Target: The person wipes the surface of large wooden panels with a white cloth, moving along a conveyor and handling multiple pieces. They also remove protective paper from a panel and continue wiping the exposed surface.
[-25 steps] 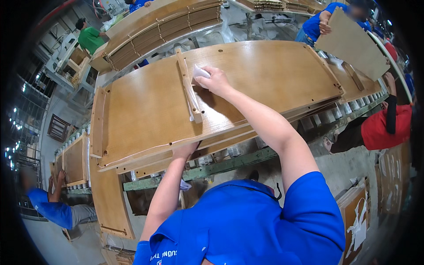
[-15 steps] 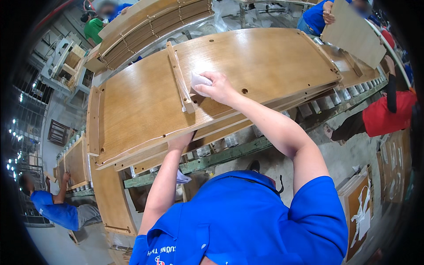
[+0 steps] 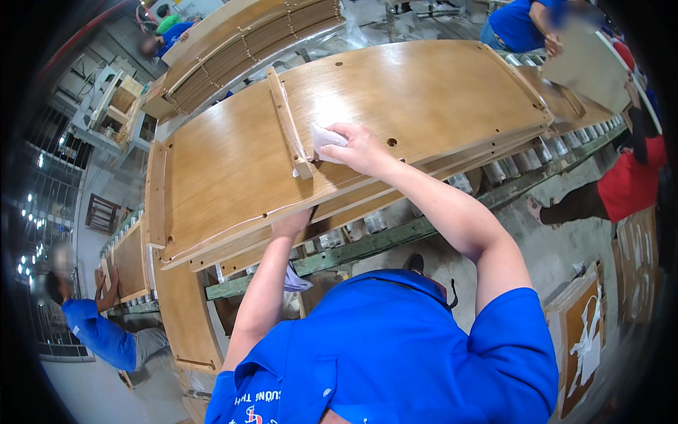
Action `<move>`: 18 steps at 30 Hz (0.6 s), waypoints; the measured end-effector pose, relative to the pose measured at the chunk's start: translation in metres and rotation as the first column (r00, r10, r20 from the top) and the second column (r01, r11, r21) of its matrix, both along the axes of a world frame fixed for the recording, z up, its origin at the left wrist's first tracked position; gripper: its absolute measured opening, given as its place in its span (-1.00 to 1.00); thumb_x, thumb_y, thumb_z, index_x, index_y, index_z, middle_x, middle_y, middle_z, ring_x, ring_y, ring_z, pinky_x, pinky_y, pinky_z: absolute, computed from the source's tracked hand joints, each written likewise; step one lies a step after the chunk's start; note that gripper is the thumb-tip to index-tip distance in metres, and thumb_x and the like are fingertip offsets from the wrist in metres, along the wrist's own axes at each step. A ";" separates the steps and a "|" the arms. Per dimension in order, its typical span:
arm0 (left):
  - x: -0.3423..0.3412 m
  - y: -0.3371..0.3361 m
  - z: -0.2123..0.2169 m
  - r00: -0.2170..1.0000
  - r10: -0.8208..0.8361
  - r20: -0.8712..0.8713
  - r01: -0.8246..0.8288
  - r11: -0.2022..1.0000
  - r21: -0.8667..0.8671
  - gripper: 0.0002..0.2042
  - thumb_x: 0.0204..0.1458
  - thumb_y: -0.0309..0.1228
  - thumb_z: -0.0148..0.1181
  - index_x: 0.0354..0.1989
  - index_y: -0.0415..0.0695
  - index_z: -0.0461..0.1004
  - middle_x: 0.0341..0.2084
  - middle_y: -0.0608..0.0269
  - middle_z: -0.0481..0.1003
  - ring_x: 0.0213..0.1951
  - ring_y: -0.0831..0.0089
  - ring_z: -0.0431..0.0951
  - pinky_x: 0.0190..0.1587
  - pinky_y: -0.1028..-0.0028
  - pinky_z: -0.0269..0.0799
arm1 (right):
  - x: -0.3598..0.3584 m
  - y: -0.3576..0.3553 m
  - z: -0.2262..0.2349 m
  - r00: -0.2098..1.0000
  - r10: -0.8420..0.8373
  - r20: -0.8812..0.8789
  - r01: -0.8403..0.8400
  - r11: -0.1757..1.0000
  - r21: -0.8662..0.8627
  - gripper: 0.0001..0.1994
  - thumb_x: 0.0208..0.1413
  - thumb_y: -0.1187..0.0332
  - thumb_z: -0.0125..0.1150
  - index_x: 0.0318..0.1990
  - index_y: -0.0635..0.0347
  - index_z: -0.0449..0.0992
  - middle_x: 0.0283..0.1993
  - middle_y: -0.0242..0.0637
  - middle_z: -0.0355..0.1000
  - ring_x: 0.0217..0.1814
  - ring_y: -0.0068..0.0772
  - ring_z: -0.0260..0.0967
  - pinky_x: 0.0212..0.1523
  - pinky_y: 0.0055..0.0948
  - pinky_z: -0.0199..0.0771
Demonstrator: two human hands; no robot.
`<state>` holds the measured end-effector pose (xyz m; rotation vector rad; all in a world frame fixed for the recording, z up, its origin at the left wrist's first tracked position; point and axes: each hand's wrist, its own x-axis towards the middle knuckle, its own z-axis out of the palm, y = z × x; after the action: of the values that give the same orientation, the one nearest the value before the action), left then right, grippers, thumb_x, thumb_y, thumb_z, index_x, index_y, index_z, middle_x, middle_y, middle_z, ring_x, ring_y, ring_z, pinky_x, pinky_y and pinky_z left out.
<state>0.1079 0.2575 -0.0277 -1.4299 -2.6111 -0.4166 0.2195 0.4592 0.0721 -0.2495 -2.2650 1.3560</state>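
Observation:
A large brown wooden panel [image 3: 233, 155] lies in front of me, topping a stack of similar panels. A narrow wooden crosspiece [image 3: 288, 124] stands up from its surface, with a whitish line along its base. Closed around a crumpled white cloth [image 3: 326, 143], my right hand [image 3: 364, 150] presses it on the panel just right of the crosspiece. My left hand [image 3: 291, 223] is at the panel's near edge, beside a small dark object [image 3: 313, 212]. Its fingers are hidden by the edge, so their hold does not show.
A roller conveyor with a green rail [image 3: 353, 249] runs under the stack. Beyond it stands a pile of brown boards [image 3: 261, 46]. Co-workers are at the left [image 3: 102, 332], top right [image 3: 514, 27] and far right [image 3: 628, 184]. Wrapped panels [image 3: 575, 339] lean at the lower right.
The whole view has shifted slightly. My right hand and the cloth stay beside the crosspiece, with only a small movement. The co-worker's pale board at the top right has moved rightward.

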 end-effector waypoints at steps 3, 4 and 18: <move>0.015 0.013 0.013 0.980 0.046 0.193 -0.054 0.998 0.034 -0.64 -0.02 -0.15 0.02 -0.12 -0.09 0.45 -0.14 0.03 0.46 -0.08 0.04 0.43 0.00 0.18 0.29 | 0.009 0.008 -0.009 0.999 -0.045 0.027 0.040 0.985 0.166 -0.62 -0.11 0.21 0.21 -0.15 0.26 0.49 -0.23 -0.06 0.49 -0.20 -0.20 0.46 -0.17 -0.36 0.41; 0.017 0.011 0.017 0.989 0.065 0.133 -0.064 0.998 -0.009 -0.62 -0.02 -0.14 0.02 -0.08 -0.09 0.43 -0.11 0.02 0.44 -0.05 0.03 0.41 0.03 0.18 0.27 | 0.011 0.006 -0.006 0.998 -0.018 0.053 0.010 0.989 0.147 -0.61 -0.11 0.20 0.21 -0.15 0.27 0.48 -0.24 -0.05 0.48 -0.20 -0.18 0.46 -0.17 -0.34 0.41; 0.024 0.003 0.028 0.965 0.086 0.247 -0.129 0.978 0.165 -0.66 -0.12 -0.14 0.08 -0.22 -0.06 0.48 -0.22 0.06 0.48 -0.14 0.08 0.45 -0.06 0.18 0.34 | 0.064 0.000 0.003 0.941 0.216 -0.262 -0.316 0.277 -0.907 -0.54 0.18 0.06 -0.17 0.13 0.14 0.23 -0.52 -0.33 0.26 -0.73 -0.61 0.10 -0.81 -0.62 -0.02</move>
<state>0.1320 0.2605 0.0000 -1.2419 -2.7324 -0.8342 0.2830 0.4588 0.0751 -0.1581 -1.1244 2.7259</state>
